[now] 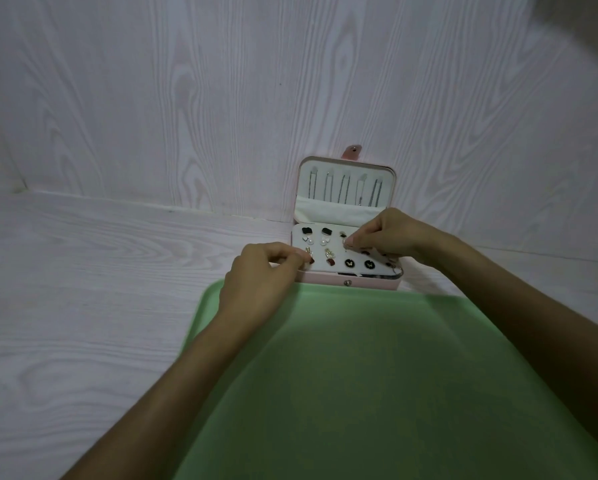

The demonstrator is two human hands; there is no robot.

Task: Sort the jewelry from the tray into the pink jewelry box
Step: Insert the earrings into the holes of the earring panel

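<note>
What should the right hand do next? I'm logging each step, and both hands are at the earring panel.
Probably press the small piece it pinches into the white earring panel. The right hand hovers at the top row; the green tray looks bare.

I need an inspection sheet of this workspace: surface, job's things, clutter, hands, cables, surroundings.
Surface: white wood-grain table.
Job's things: green tray, no jewelry seen on it; pink box open beyond it, lid upright; earrings on its white panel; chains in the lid.
Clutter: nothing seen.
Hands: left hand pinches at the panel's left edge; right hand pinches something small over the panel.
Cables: nothing seen.
Surroundings: white wood-grain wall behind the box.
</note>
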